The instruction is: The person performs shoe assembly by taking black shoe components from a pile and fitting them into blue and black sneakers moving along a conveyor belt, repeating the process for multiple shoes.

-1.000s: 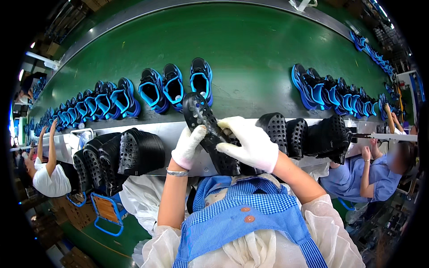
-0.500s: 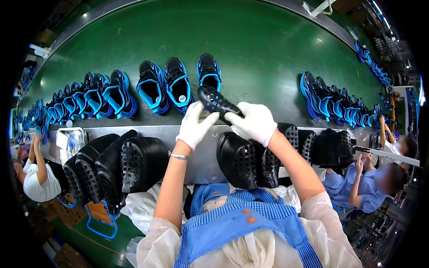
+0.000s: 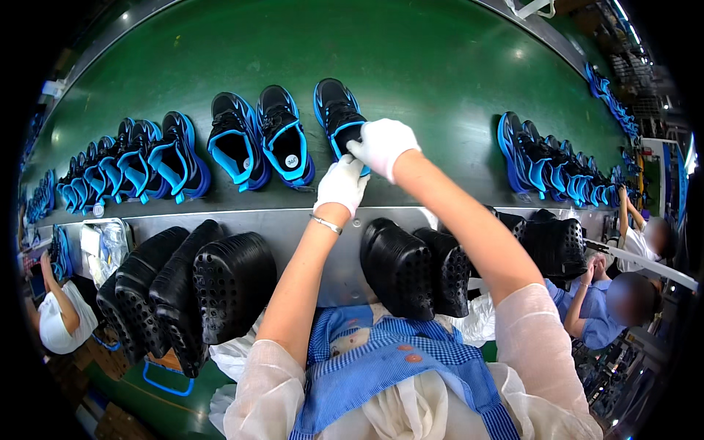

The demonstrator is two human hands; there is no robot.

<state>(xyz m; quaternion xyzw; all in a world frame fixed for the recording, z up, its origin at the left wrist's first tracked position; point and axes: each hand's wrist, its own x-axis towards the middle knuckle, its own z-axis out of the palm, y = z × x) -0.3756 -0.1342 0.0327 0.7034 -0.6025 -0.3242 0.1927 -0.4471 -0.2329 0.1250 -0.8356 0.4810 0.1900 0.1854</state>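
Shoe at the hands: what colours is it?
The shoe is black and bright blue, clearest in the head view.

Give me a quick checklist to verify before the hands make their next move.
1. Hands gloved: ok; left hand and right hand are both gloved in white.
2. Hands at the right spot: ok; they meet at the heel end of the black-and-blue shoe.
3. Grip between the fingers: cannot tell; the hands hide it.
4. View into that shoe: not ok; the hands cover part of its opening.
5. Gap to the neighbouring shoe on the left: ok; green surface shows between.
6. Right forearm clear of the black stacks: cannot tell; it overlaps some in view.
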